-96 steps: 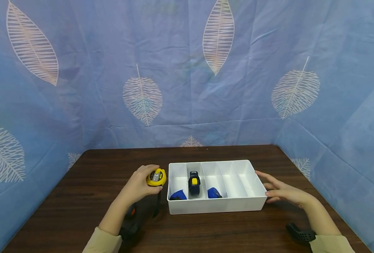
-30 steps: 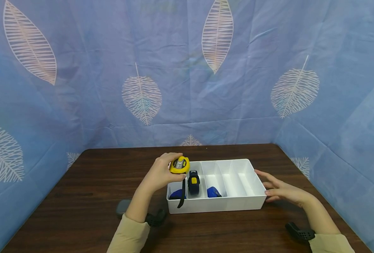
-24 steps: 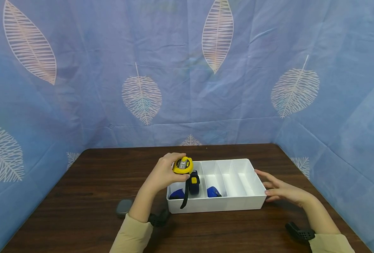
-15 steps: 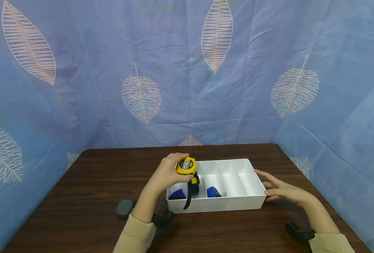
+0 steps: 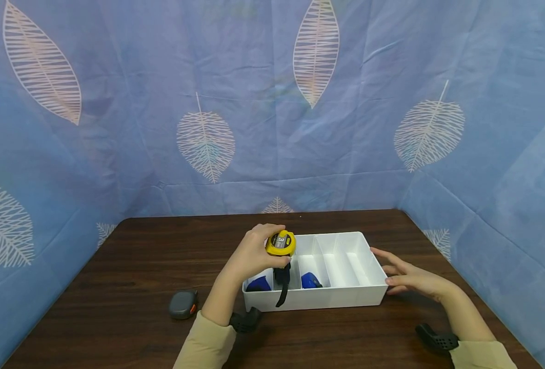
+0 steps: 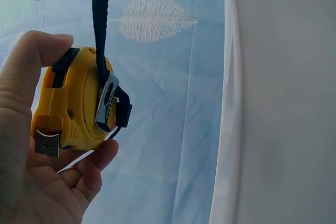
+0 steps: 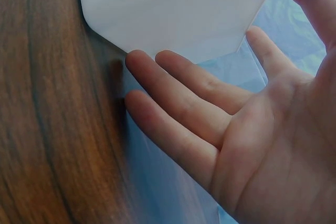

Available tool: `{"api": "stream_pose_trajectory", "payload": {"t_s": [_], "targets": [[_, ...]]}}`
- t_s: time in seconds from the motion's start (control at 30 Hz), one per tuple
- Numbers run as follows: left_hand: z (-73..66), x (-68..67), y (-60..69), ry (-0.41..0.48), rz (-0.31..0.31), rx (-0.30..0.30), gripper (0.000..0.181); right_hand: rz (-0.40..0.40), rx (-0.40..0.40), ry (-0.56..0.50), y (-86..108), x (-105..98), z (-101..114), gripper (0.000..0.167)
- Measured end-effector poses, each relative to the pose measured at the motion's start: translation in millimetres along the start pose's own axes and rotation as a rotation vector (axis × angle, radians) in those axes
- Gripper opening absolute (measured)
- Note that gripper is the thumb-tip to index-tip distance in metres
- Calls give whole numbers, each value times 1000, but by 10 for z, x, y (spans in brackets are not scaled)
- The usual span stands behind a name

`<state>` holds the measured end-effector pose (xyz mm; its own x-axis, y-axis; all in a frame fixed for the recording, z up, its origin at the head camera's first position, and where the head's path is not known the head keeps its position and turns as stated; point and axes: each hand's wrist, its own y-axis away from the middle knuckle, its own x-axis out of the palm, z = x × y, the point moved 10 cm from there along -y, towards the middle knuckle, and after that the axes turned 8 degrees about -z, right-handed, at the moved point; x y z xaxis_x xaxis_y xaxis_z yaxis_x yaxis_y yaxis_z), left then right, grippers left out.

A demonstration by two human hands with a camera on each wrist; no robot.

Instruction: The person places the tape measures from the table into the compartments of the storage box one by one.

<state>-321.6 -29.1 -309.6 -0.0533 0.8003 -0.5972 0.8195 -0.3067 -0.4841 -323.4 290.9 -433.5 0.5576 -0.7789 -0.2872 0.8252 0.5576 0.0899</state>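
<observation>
My left hand (image 5: 254,253) grips a yellow tape measure (image 5: 281,243) between thumb and fingers, above the left part of a white divided box (image 5: 327,300). From the tape measure dangles a black wrist strap (image 5: 283,294), crossing the box's front wall. Its metal belt clip (image 6: 106,103) and hook end show in the left wrist view. A dark tape measure (image 5: 278,275) in the second compartment is mostly covered by the held one and its strap. Blue objects lie in the first (image 5: 258,284) and third (image 5: 310,280) compartments. My right hand (image 5: 412,279), fingers extended, touches the box's right end.
A grey tape measure (image 5: 182,305) with an orange spot lies on the dark wooden table (image 5: 129,277), left of my left forearm. Black bands (image 5: 245,321) sit at both wrists. Blue leaf-patterned cloth (image 5: 254,154) hangs behind and beside the table.
My left hand has carried the yellow tape measure rightward, from left of the box to above its second compartment. The grey tape measure has come into full view. My right hand stays put.
</observation>
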Motion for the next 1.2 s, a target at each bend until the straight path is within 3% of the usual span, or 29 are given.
{"api": "stream_pose_trajectory", "payload": {"t_s": [0.4, 1.2], "targets": [[-129, 153, -51, 21, 32, 40, 70, 6, -10, -4, -2, -2, -7, 71], [-264, 435, -126, 30, 60, 29, 70, 3, -6, 7, 6, -3, -12, 71]]}}
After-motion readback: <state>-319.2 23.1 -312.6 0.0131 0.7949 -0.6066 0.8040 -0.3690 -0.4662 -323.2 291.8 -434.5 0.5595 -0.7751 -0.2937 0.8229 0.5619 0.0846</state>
